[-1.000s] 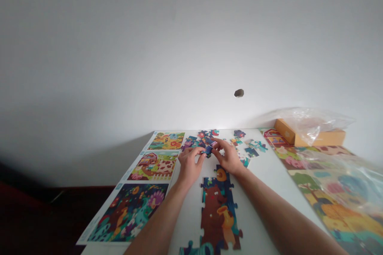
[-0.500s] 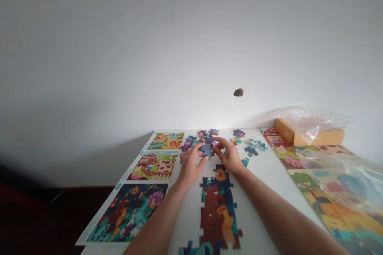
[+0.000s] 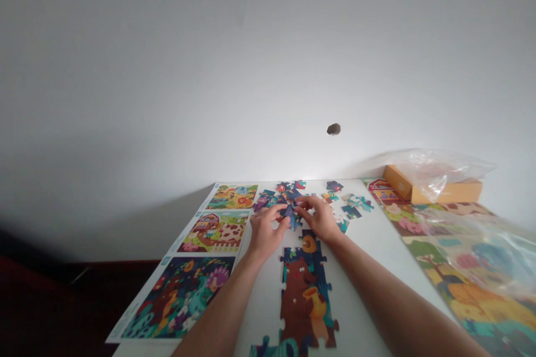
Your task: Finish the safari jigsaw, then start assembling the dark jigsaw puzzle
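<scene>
Printed puzzle picture sheet (image 3: 213, 232) left of the left hand (image 3: 266, 230), curled and pinching a dark blue jigsaw piece (image 3: 292, 216) held between both hands; assembled bear puzzle section (image 3: 304, 304) just below them; right hand (image 3: 319, 218), likewise closed on that piece; loose jigsaw pieces (image 3: 352, 206) beyond and to its right.

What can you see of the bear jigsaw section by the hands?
It is a partly assembled, cardboard-looking jigsaw section, a long strip of interlocked pieces showing a brown bear with a yellow object against dark blue and teal, an orange round shape above. Its lower end reaches the frame edge. It lies flat on the white table, just below the left hand and right hand, neither visibly touching it.
</scene>
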`<state>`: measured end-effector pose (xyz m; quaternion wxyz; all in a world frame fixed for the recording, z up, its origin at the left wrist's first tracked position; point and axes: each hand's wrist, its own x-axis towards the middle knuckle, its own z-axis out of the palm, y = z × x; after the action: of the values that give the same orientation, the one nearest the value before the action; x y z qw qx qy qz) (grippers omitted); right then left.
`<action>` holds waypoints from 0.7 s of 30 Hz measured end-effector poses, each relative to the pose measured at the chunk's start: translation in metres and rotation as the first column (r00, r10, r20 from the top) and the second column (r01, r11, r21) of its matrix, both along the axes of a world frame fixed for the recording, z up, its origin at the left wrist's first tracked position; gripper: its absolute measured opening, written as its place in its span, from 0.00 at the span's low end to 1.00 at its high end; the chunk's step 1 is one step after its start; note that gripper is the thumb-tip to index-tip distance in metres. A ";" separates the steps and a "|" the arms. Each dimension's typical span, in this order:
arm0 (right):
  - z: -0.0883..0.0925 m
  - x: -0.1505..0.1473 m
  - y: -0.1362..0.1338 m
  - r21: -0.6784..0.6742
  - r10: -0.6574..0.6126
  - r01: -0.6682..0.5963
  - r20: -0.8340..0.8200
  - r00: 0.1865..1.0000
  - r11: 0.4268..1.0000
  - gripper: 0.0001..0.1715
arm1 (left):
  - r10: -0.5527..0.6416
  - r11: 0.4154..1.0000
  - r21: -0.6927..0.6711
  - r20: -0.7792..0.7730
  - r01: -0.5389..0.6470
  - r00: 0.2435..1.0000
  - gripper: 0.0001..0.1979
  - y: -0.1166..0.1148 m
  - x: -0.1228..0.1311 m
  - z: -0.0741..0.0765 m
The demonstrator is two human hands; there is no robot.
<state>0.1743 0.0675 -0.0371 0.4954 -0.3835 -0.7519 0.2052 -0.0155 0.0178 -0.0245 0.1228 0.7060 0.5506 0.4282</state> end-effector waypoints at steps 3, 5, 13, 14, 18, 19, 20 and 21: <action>0.000 0.000 0.000 -0.001 0.014 -0.014 0.019 1.000 1.000 0.11 | -0.049 0.998 -0.048 0.003 0.049 0.999 0.16 -0.002 0.001 0.004; 0.001 0.000 -0.001 -0.011 0.024 -0.024 0.025 0.999 1.000 0.11 | -0.060 0.996 -0.071 0.015 0.060 0.998 0.15 -0.003 0.001 0.005; 0.002 -0.001 -0.002 -0.024 0.081 -0.080 0.038 0.996 0.996 0.09 | -0.091 0.990 -0.092 0.123 0.103 0.988 0.12 -0.004 0.002 0.006; 0.001 -0.001 -0.002 -0.025 0.081 -0.080 0.037 0.996 0.996 0.10 | -0.101 0.989 -0.097 0.131 0.114 0.986 0.11 -0.005 0.002 0.007; 0.000 -0.001 -0.001 -0.031 0.090 -0.089 0.033 0.995 0.996 0.09 | -0.124 0.984 -0.110 0.165 0.143 0.979 0.06 -0.006 0.003 0.008; 0.000 -0.001 -0.001 -0.031 0.095 -0.094 0.032 0.995 0.995 0.09 | -0.124 0.983 -0.111 0.173 0.145 0.977 0.06 -0.006 0.003 0.008; 0.000 -0.002 -0.002 -0.032 0.098 -0.097 0.031 0.995 0.995 0.09 | -0.124 0.983 -0.111 0.178 0.145 0.976 0.06 -0.006 0.003 0.008; 0.000 -0.002 -0.002 -0.032 0.098 -0.097 0.031 0.995 0.995 0.09 | -0.122 0.983 -0.111 0.180 0.144 0.976 0.05 -0.005 0.003 0.007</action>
<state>0.1726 0.0658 -0.0371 0.4664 -0.3570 -0.7747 0.2344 -0.0126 0.0124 -0.0171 0.2420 0.6925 0.5146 0.4438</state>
